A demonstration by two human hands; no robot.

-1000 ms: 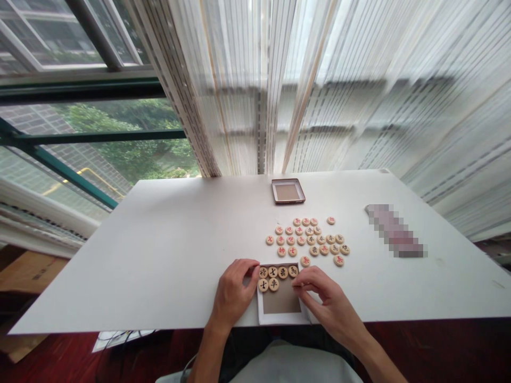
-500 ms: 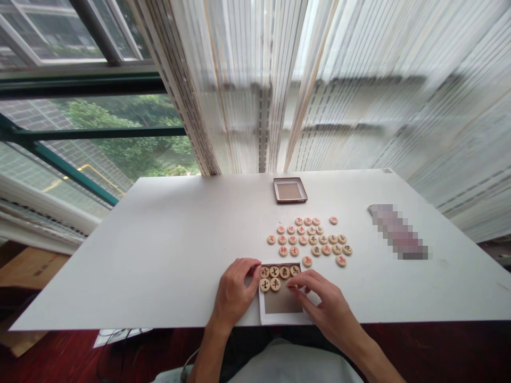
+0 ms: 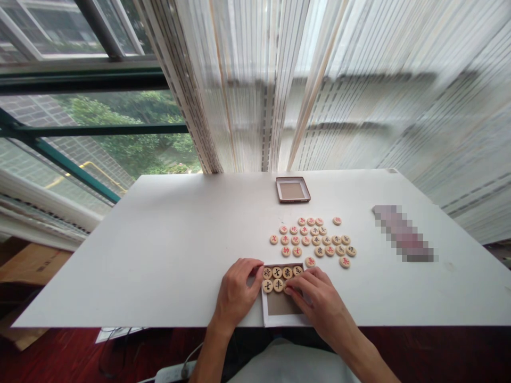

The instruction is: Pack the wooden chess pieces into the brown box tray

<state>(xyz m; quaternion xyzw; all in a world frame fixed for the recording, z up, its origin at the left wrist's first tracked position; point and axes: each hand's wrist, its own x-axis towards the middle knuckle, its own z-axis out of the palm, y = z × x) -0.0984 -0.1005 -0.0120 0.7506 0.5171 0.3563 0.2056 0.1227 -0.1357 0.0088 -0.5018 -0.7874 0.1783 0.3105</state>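
Far L on my feed I get a cardboard carton (image 3: 34, 264) at the lower L edge, a window (image 3: 131, 109) w/ greenery upper L, then the white table (image 3: 159, 255) running across. Power strip (image 3: 172, 373) at the bottom, L of ctr. L hand (image 3: 237, 291), just below ctr: fingers curled, thumb & index a bit apart at the L rim of the open box (image 3: 279, 321); can't tell if they grip or only rest. Box is lower ctr: I count four black-marked discs (image 3: 277, 272) along its top row, two below, faces up. Shallow tray (image 3: 293, 190) above, ctr. Loose discs (image 3: 305, 241), red or black marks, spread R of ctr. R hand (image 3: 319, 292) is over the box's R side, thumb & index pinched on another disc (image 3: 286, 288), mostly hidden, beside the second row. Far R: pixelated item (image 3: 405, 234).
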